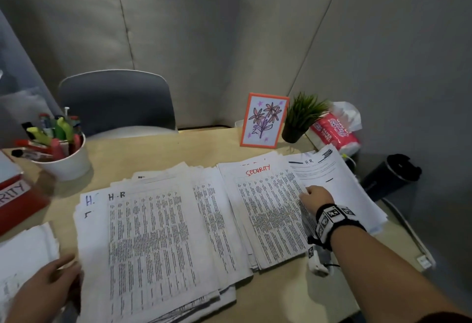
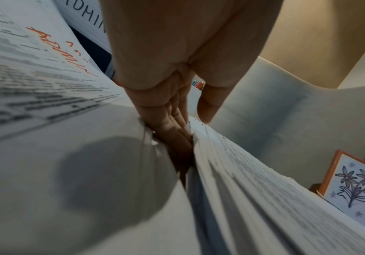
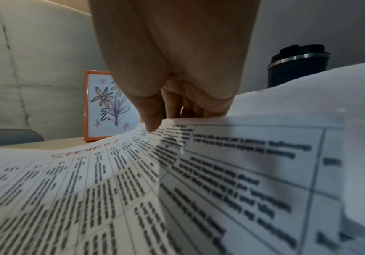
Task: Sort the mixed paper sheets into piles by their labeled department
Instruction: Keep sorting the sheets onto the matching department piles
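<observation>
A thick pile headed H.R (image 1: 153,233) lies in the middle of the desk. My left hand (image 1: 58,271) is at its left edge, with straight fingers (image 2: 172,131) wedged down between that pile and a sheet headed ADMIN in orange (image 2: 35,69); the thumb hovers over the pile's edge. To the right lies a sheet headed SECURITY in red (image 1: 268,210). My right hand (image 1: 306,192) pinches its right edge, thumb on top (image 3: 153,127), and that edge curls upward. Beyond it sits another H.R pile (image 1: 339,177).
A red box lettered "RITY" (image 1: 15,195) and a white cup of markers (image 1: 63,154) stand at the left. At the back right are an orange-framed flower drawing (image 1: 264,121), a small plant (image 1: 301,118), a tissue pack (image 1: 334,131) and a black tumbler (image 1: 390,177). A grey chair (image 1: 117,103) faces me.
</observation>
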Demonstrator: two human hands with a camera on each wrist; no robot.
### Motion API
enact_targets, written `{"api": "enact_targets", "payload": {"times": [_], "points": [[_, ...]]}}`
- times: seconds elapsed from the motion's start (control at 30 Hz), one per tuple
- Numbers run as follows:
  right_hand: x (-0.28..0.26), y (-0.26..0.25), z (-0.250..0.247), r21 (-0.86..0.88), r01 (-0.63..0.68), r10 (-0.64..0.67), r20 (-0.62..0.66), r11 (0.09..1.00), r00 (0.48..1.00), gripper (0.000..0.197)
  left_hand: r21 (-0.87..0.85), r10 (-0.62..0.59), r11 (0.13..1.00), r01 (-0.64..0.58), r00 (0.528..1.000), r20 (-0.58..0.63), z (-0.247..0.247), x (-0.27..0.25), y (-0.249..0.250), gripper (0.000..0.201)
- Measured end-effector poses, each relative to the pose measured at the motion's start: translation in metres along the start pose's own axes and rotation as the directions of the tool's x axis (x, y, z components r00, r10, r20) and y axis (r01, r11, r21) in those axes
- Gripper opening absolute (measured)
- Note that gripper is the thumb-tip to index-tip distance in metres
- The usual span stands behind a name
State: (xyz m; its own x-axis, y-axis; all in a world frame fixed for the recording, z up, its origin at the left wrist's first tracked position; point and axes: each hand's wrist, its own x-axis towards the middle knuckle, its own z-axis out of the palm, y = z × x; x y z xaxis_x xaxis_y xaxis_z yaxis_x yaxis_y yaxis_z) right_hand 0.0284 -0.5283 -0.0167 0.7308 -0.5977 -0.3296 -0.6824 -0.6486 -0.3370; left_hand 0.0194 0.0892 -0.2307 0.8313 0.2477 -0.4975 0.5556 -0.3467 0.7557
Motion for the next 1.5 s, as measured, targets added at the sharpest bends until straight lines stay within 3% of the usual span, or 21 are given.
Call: {"api": "enact_targets", "payload": {"times": [0.1, 0.17, 0.2, 0.3, 0.37, 0.47, 0.6, 0.8, 1.03, 1.2, 1.33, 1.5], "points": [[-0.004, -0.003, 0.001, -0.031, 0.006, -0.008, -0.076, 0.999, 0.997, 0.044, -0.009, -0.042, 0.999, 0.042, 0.999, -0.022, 0.003, -0.043, 0.059, 0.054], [-0.012, -0.014, 0.003, -0.062, 0.067, -0.075, -0.128, 0.996, 0.989, 0.057, 0.004, -0.013, 1.0, 0.014, 0.999, -0.031, 0.006, -0.05, 0.067, 0.028], [-0.018, -0.023, 0.006, -0.06, 0.124, -0.131, -0.137, 0.99, 0.982, 0.057, 0.02, 0.003, 1.0, -0.002, 0.999, -0.053, 0.011, -0.079, 0.095, 0.018], [-0.048, -0.058, 0.024, 0.017, 0.324, -0.32, -0.099, 0.946, 0.942, 0.04, 0.005, 0.102, 0.995, -0.102, 0.985, -0.141, 0.022, -0.11, 0.125, 0.024], [-0.074, -0.082, 0.047, 0.126, 0.379, -0.385, 0.025, 0.917, 0.923, 0.028, -0.033, 0.089, 0.995, -0.095, 0.982, -0.169, 0.025, -0.112, 0.126, 0.027], [-0.109, -0.11, 0.086, 0.195, 0.347, -0.39, 0.268, 0.918, 0.881, 0.019, -0.058, 0.075, 0.995, -0.086, 0.981, -0.178, 0.023, -0.117, 0.128, 0.03], [-0.125, -0.133, 0.119, 0.11, 0.329, -0.346, 0.378, 0.938, 0.859, 0.031, -0.076, 0.086, 0.992, -0.102, 0.98, -0.182, 0.022, -0.121, 0.131, 0.027], [-0.125, -0.141, 0.134, 0.189, 0.287, -0.333, 0.303, 0.939, 0.893, 0.034, -0.066, 0.063, 0.995, -0.075, 0.984, -0.168, 0.022, -0.126, 0.133, 0.021], [-0.124, -0.128, 0.14, 0.281, 0.272, -0.367, 0.382, 0.92, 0.848, 0.023, -0.255, 0.007, 0.966, -0.045, 0.989, -0.146, 0.026, -0.142, 0.149, 0.026], [-0.102, -0.1, 0.133, 0.409, 0.101, -0.21, 0.231, 0.907, 0.95, 0.018, -0.374, -0.078, 0.928, -0.001, 0.977, -0.196, 0.023, -0.134, 0.137, 0.023], [-0.095, -0.093, 0.124, 0.384, 0.038, -0.116, 0.181, 0.923, 0.977, 0.017, -0.218, -0.043, 0.976, -0.01, 0.97, -0.24, 0.019, -0.133, 0.134, 0.025], [-0.097, -0.096, 0.127, 0.379, 0.04, -0.122, 0.195, 0.925, 0.973, 0.021, -0.199, -0.023, 0.979, -0.041, 0.951, -0.308, 0.02, -0.134, 0.137, 0.016]]}}
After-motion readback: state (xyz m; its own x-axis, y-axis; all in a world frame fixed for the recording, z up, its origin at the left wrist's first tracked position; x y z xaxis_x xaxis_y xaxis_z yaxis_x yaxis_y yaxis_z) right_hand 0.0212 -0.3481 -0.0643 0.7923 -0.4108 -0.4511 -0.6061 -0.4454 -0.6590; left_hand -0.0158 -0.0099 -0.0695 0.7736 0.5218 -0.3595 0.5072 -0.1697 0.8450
